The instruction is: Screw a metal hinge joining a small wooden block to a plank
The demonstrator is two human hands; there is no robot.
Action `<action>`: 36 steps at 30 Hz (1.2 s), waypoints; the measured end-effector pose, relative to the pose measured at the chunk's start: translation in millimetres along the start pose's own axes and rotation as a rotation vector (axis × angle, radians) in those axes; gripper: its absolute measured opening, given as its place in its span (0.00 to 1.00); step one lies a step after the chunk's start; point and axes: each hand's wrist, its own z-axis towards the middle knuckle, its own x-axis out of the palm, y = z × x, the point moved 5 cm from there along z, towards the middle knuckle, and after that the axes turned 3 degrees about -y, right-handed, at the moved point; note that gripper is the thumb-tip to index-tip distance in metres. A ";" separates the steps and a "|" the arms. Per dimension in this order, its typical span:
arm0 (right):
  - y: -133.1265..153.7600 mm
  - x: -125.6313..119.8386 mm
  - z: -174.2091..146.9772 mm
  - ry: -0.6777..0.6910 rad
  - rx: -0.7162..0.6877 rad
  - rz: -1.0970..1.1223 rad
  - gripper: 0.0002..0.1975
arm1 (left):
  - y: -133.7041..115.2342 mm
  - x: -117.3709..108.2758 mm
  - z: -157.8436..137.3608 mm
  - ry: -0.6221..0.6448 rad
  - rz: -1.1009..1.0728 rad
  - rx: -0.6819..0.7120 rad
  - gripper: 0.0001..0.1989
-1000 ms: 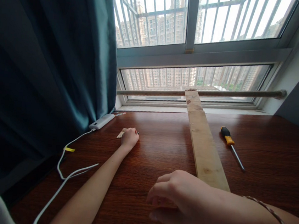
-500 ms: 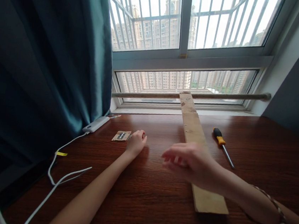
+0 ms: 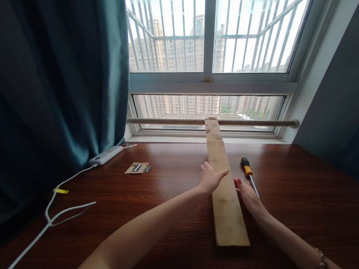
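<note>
A long wooden board (image 3: 224, 201) slopes away from me, its far end resting on the rail under the window. My left hand (image 3: 210, 178) grips the board's left edge, thumb across the top and fingers at the side, their tips partly hidden. At the right edge is my right hand (image 3: 251, 198), its fingers apart and stretched toward the board; whether they touch it is hard to tell. Just beyond the right hand lies a screwdriver (image 3: 247, 168) with a black and yellow handle, its shaft pointing toward me.
A small piece of cardboard (image 3: 136, 168) lies on the left of the brown tabletop (image 3: 168, 240), with several screws (image 3: 147, 169) beside it. A white power strip (image 3: 106, 155) and its cable (image 3: 54, 207) run along the blue curtain (image 3: 114, 80). The rail (image 3: 257, 123) crosses the window.
My left hand has left the cardboard, uncovering the screws, and moved right onto the board's left edge. My right hand has gone from above the board to its right side. The view has shifted slightly.
</note>
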 end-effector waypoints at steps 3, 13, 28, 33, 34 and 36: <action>7.8 7.4 -4.1 0.079 0.037 0.139 0.35 | -11.6 7.9 0.3 -0.084 0.150 -0.102 0.39; 11.7 19.4 -11.4 0.221 0.025 0.343 0.32 | -18.2 3.6 -0.5 -0.183 0.366 -0.065 0.55; 1.5 15.3 -6.8 0.166 0.013 0.306 0.32 | 31.7 -134.0 44.2 -0.284 0.190 0.158 0.40; 2.9 -19.4 9.4 -0.035 -0.036 -0.094 0.28 | 61.9 -230.2 69.6 -0.449 0.465 0.176 0.40; 3.5 -29.9 12.7 -0.088 -0.051 -0.245 0.26 | 70.8 -248.2 74.3 -0.469 0.509 0.163 0.40; 2.4 -50.8 18.5 -0.194 -0.077 -0.572 0.20 | 90.2 -281.7 82.9 -0.509 0.560 0.140 0.41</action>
